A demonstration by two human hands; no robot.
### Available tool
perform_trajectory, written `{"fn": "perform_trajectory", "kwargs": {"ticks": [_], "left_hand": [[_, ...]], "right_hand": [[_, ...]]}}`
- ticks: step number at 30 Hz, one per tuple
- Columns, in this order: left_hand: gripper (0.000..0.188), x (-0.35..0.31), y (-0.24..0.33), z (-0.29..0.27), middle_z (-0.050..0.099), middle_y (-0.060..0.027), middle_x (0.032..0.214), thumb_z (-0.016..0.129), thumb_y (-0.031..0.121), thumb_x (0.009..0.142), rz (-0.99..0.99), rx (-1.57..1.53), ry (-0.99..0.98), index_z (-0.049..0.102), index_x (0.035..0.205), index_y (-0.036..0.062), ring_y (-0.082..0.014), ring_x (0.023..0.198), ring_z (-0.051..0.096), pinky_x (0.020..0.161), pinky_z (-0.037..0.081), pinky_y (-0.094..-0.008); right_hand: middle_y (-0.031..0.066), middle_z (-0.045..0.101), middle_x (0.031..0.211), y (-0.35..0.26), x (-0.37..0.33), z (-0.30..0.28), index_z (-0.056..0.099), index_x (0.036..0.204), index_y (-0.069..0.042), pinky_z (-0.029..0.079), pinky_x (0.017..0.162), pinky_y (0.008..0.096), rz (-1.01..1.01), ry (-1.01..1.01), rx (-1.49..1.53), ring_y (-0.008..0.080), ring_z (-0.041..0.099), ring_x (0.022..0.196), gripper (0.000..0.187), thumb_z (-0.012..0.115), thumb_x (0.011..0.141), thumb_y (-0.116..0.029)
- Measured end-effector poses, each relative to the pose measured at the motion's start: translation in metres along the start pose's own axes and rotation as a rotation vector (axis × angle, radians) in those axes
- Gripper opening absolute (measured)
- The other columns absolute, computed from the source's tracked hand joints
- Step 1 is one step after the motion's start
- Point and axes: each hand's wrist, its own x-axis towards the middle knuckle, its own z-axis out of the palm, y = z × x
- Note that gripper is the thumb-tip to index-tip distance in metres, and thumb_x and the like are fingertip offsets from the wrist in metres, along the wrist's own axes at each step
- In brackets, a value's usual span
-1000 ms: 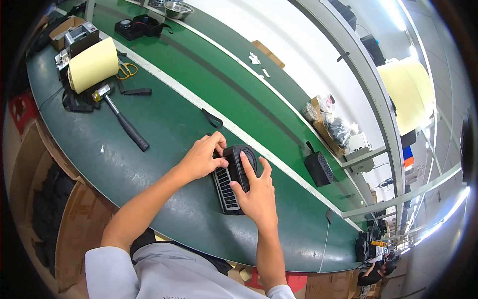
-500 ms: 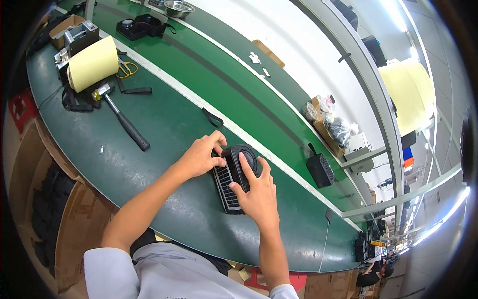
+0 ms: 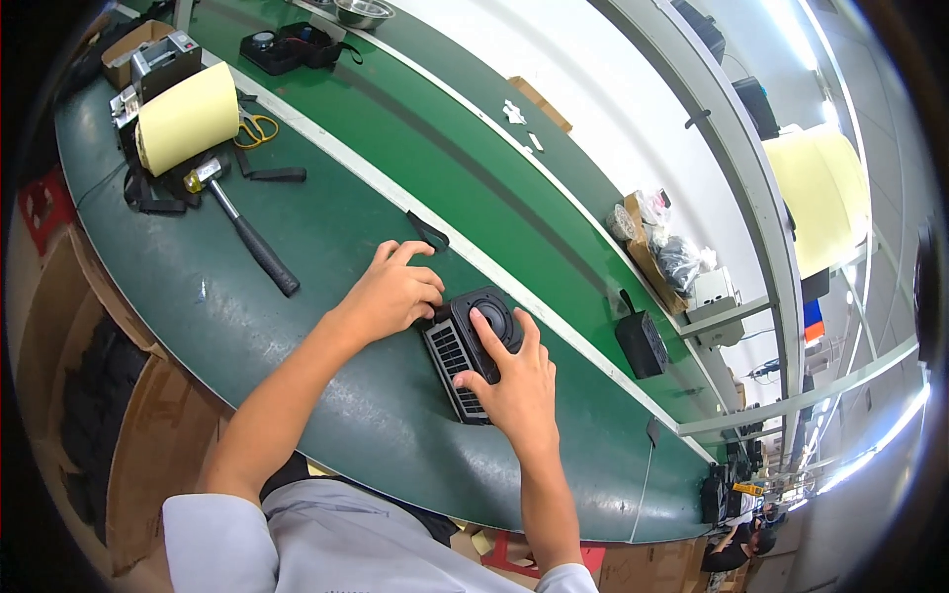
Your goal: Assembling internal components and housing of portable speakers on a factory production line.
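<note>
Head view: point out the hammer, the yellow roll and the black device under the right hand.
Hammer (image 3: 255,242): head view, on its dark handle.
Yellow roll (image 3: 188,121): head view, on its curved side.
Black device (image 3: 450,349): head view, on its gridded panel.

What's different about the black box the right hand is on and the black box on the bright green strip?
The near box shows a round ring and a grid panel; the far box shows neither on its visible sides.

The right hand touches the near box; no hand touches the far box.

The near box is on the dark green table; the far box, the bright green strip.

Both are black and boxy.
</note>
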Motion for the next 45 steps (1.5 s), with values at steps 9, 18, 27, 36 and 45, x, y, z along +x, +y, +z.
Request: {"fn": "perform_trajectory", "kwargs": {"ticks": [9,18,27,36,45], "left_hand": [[0.011,0.003,0.003,-0.007,0.072,0.004,0.087,0.081,0.016,0.072,0.048,-0.049,0.024,0.076,0.081,0.0116,-0.0196,0.103,0.06,0.097,0.042,-0.0406],[0.01,0.004,0.006,0.006,0.067,0.0023,0.078,0.077,0.01,0.07,-0.073,-0.016,0.12,0.068,0.073,0.0104,-0.0201,0.085,0.06,0.08,0.044,-0.0356],[0.011,0.006,0.001,-0.013,0.066,0.0002,0.082,0.075,0.009,0.073,-0.055,-0.119,0.119,0.065,0.078,0.0101,-0.0209,0.088,0.06,0.081,0.043,-0.0358],[0.017,0.003,0.001,0.005,0.067,-0.002,0.09,0.078,0.016,0.076,0.055,-0.063,0.088,0.07,0.089,0.0097,-0.0232,0.096,0.061,0.088,0.043,-0.0393],[0.013,0.004,0.01,0.023,0.064,-0.0064,0.084,0.072,0.007,0.075,-0.124,-0.053,0.11,0.063,0.083,0.0068,-0.0263,0.088,0.061,0.078,0.045,-0.0388]], "right_hand": [[0.0232,0.034,0.157,0.008,-0.001,0.019,0.051,0.149,-0.035,0.044,0.098,0.0527,-0.066,0.115,-0.022,0.0433,0.05,0.126,0.077,0.077,0.08,-0.054],[0.0248,0.04,0.155,0.005,0.019,0.035,0.05,0.15,-0.034,0.041,0.099,0.0542,0.035,0.113,-0.014,0.0441,0.053,0.121,0.064,0.067,0.09,-0.05],[0.0232,0.041,0.155,0.011,0.03,0.037,0.051,0.15,-0.034,0.039,0.101,0.054,0.096,0.126,-0.008,0.044,0.053,0.121,0.064,0.067,0.09,-0.049],[0.0221,0.042,0.155,0.013,0.028,0.033,0.053,0.148,-0.035,0.038,0.103,0.0515,0.059,0.123,0.049,0.0414,0.053,0.123,0.064,0.069,0.088,-0.048],[0.0216,0.043,0.154,0.02,0.029,0.032,0.055,0.147,-0.034,0.037,0.105,0.0523,0.012,0.113,0.085,0.0405,0.052,0.123,0.064,0.07,0.087,-0.049]]}}
